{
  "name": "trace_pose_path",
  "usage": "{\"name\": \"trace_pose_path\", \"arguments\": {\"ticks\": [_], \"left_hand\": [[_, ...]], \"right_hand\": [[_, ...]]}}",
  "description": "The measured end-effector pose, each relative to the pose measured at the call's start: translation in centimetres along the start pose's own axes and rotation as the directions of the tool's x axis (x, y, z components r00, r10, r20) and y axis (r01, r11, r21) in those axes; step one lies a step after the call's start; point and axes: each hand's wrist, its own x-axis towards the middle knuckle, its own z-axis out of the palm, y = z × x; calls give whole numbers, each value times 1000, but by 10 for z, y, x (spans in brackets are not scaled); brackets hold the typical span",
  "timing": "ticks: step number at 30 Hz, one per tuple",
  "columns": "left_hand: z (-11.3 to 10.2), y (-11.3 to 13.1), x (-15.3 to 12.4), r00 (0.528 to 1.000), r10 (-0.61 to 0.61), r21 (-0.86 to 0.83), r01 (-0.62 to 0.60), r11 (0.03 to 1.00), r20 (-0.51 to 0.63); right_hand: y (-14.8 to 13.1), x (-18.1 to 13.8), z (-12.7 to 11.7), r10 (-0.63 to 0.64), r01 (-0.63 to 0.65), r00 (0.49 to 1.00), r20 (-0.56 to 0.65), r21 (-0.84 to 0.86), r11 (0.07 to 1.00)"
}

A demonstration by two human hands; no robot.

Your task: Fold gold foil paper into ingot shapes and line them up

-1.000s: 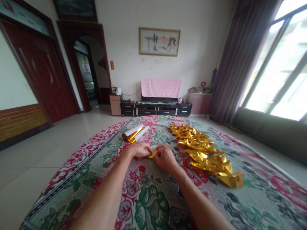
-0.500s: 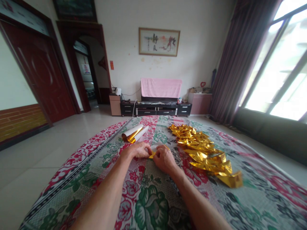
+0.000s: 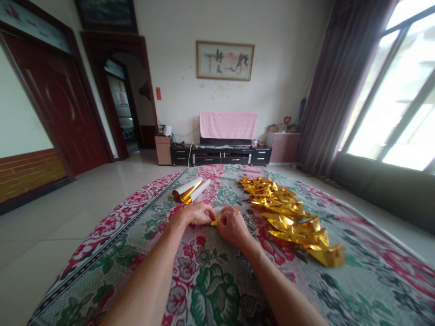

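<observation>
A sheet of gold foil paper (image 3: 215, 222) with a white back lies on the cloth between my hands, partly folded over and mostly covered by them. My left hand (image 3: 197, 213) pinches its left end, thumb and fingers pressed together. At the other side, my right hand (image 3: 234, 223) has its fingers curled down onto the paper. Just beyond my left hand rest curled sheets of gold foil paper (image 3: 192, 191), white side outward. To the right stretches a heap of folded gold foil pieces (image 3: 285, 213), boat-like with pointed ends.
The round table wears a flowered cloth (image 3: 214, 290) in red, green and grey. Past its far edge stands a low black cabinet (image 3: 220, 156), with a pink towel (image 3: 228, 124) draped over something on top. A curtained window is at the right.
Both hands stay nearly in place on the gold foil paper. The view has tilted very slightly; the heap and curled sheets lie as before.
</observation>
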Motion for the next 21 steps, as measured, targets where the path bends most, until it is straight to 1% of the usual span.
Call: {"name": "trace_pose_path", "arguments": {"ticks": [6, 12, 18, 21], "left_hand": [[1, 0, 1, 1000, 11, -12, -11, 1000, -2], [0, -1, 2, 998, 49, 46, -48, 998, -24], [1, -1, 5, 998, 30, 67, -27, 997, -48], [1, -1, 6, 999, 11, 58, -8, 998, -44]], "right_hand": [[0, 0, 0, 0, 0, 1000, -5, 6, 1000], [-1, -1, -2, 0, 1, 1000, -10, 32, 1000], [1, -1, -5, -25, 26, 1000, -17, 63, 998], [4, 0, -5, -62, 64, 998, -20, 103, 993]]}}
